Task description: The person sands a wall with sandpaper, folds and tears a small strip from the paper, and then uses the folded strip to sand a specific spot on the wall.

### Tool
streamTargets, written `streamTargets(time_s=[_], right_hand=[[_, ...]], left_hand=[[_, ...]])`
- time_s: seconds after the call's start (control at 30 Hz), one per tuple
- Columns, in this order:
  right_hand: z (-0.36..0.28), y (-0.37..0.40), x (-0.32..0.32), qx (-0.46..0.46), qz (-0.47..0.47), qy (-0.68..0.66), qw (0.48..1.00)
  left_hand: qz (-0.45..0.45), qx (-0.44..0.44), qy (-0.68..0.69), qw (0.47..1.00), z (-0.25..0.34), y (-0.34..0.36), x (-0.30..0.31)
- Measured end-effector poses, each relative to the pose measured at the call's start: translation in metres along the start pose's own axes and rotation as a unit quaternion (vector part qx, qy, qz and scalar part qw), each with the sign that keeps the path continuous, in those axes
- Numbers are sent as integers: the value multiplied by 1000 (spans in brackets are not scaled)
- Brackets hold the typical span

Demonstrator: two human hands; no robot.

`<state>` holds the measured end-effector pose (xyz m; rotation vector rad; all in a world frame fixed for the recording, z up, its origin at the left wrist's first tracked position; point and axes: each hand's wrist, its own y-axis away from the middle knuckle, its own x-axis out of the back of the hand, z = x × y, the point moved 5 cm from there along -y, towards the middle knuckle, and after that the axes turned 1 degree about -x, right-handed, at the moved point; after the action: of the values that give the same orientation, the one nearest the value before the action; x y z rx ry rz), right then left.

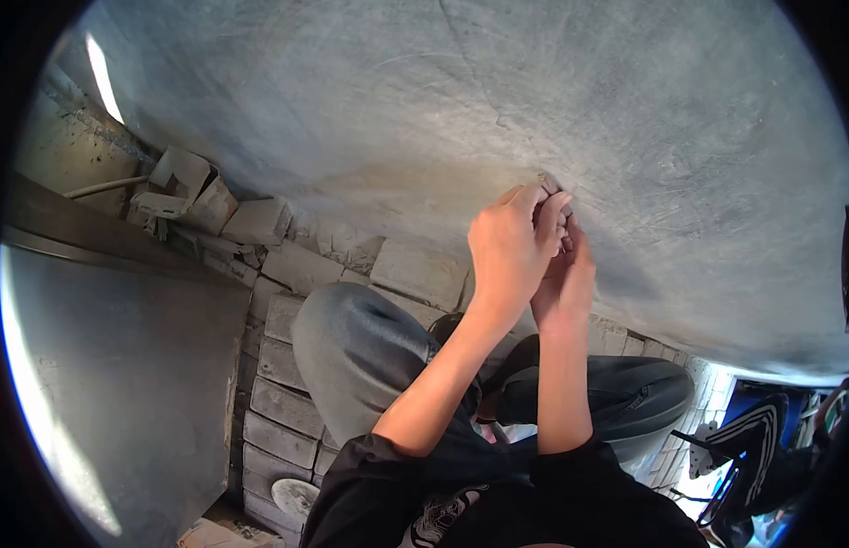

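Apparently for steadiness, the bare left hand (507, 242) pinches a small, grey-brown, partly hidden piece (550, 184) at the seated person's (561, 498) twelve o'clock, on or just above a broad, scuffed grey surface (351, 91), the bare right hand (571, 277) curled alongside, its grip unclear from here.

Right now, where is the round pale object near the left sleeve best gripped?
Probably by the left rim of the round pale object, coming from the left: that curved edge shows plainly, while the left sleeve partly hides its right side.
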<state>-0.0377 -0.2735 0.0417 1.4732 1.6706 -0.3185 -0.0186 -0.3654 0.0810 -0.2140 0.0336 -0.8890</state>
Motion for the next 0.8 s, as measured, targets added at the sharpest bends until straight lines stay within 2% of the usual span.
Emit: streamTargets(time_s=[0.03, 0.13, 0.37, 0.43, 0.5, 0.53, 0.57, 0.6, 0.67, 0.8], right_hand=[[-1, -1, 2, -7, 6, 1, 1000], [-3, -5, 20, -25, 9, -4, 1000], [-1, -14, 74, -12, 50, -22, 998], [-5, -7, 58, -23, 61, 21, 998], [-11, -4, 34, -15, 37, 15, 999], [-13, -3, 26, -5, 12, 4, 1000], [-14, -4, 21, -9, -40, -32, 999], [-15, -3, 19, 1, -38, -38, 999], [-15, 0, 25, -12, 48, -14, 999], [-22, -7, 71, 16, 63, 13, 998]], left_hand=[[28, -30, -24, 999, -4, 2, -2], [32, -45, -103, 993, 2, 12, -10], [-29, -55, -133, 989, -27, 30, -42], [-53, -47, -119, 990, -27, 29, -42], [23, -94, -98, 990, -10, 21, -29], [14, -96, -94, 991, -2, 19, -26], [14, -71, -79, 994, 3, 15, -21], [16, -49, -67, 996, 6, 11, -18], [20, -63, -106, 992, 7, 14, -22], [-55, -15, -129, 990, -20, 29, -48]])
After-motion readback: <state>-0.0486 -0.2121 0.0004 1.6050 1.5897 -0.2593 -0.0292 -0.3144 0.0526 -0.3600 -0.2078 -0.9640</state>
